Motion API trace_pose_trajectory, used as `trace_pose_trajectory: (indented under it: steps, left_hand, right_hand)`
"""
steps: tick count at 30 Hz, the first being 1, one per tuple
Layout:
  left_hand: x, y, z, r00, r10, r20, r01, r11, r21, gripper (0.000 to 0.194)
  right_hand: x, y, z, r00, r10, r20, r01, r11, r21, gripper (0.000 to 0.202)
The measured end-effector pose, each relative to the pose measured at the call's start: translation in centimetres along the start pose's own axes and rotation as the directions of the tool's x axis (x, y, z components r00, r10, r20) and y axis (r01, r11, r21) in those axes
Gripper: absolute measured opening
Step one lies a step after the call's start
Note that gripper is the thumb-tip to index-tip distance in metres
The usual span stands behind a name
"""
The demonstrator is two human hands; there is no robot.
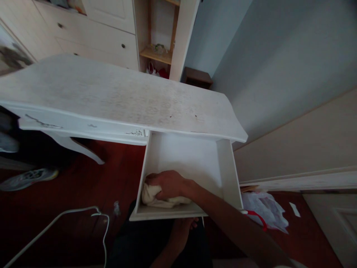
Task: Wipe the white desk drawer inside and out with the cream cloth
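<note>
A white drawer is pulled out from the right end of a white table. Inside it, my right hand presses a bunched cream cloth into the near left corner, its fingers closed around part of the cloth. My forearm crosses over the drawer's front edge from the lower right. Beneath the drawer front is my left hand, with curled fingers against the drawer's lower edge; its upper part is hidden by the drawer.
Dark smudges mark the tabletop. A white cable and a shoe lie on the red floor at left. A plastic bag sits at right beside the wall. Behind the table stands a cabinet with an open door.
</note>
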State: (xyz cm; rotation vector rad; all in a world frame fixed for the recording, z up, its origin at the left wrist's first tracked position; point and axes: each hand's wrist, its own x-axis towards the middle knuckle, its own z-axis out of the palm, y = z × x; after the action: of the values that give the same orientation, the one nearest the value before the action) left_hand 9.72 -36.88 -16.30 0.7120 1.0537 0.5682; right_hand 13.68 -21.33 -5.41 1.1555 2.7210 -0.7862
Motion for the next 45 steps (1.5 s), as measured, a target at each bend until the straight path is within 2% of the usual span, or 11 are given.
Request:
trace_pose_trajectory:
  steps: [5, 10, 15, 23, 30, 37, 41, 45]
  left_hand:
    - [0.0, -0.1, -0.1, 1.000, 0.020, 0.013, -0.020, 1.000, -0.006, 0.044]
    - [-0.3, 0.5, -0.1, 0.999, 0.027, 0.035, -0.028, 0.999, 0.016, 0.038]
    - [-0.4, 1.1, 0.2, 0.999, -0.028, 0.026, 0.028, 1.000, 0.005, 0.040]
    - [-0.4, 0.8, 0.0, 0.999, -0.015, 0.032, 0.015, 1.000, 0.012, 0.042]
    - [-0.1, 0.2, -0.2, 0.998, 0.005, 0.065, -0.009, 0.998, 0.059, 0.045]
    - [-0.1, 0.5, 0.1, 0.999, -0.001, 0.051, -0.001, 0.999, 0.046, 0.043]
    - [-0.1, 0.4, 0.2, 1.000, 0.000, 0.021, 0.000, 1.000, 0.008, 0.039]
    - [-0.2, 0.8, 0.3, 1.000, 0.002, 0.011, -0.002, 1.000, 0.025, 0.031]
  right_hand:
    - [0.0, -0.3, -0.5, 0.972, -0.200, 0.125, 0.200, 0.980, 0.010, 0.037]
    - [0.1, -0.2, -1.1, 0.962, -0.197, 0.188, 0.200, 0.980, 0.002, 0.038]
    - [-2.3, 1.0, -1.7, 0.969, -0.126, 0.213, 0.111, 0.991, 0.080, 0.045]
    - [-9.4, 3.9, -1.5, 0.974, 0.124, 0.191, -0.153, 0.977, 0.147, 0.061]
    - [-13.3, 5.1, -2.2, 0.931, 0.270, 0.246, -0.299, 0.950, 0.091, 0.057]
    - [-14.6, 4.9, -3.0, 0.936, 0.311, 0.164, -0.327, 0.941, 0.084, 0.052]
    - [-14.8, 3.6, -4.1, 0.947, 0.320, -0.008, -0.319, 0.946, 0.056, 0.061]
    - [-13.4, 0.4, -4.9, 0.940, 0.263, -0.216, -0.257, 0.965, 0.056, 0.068]
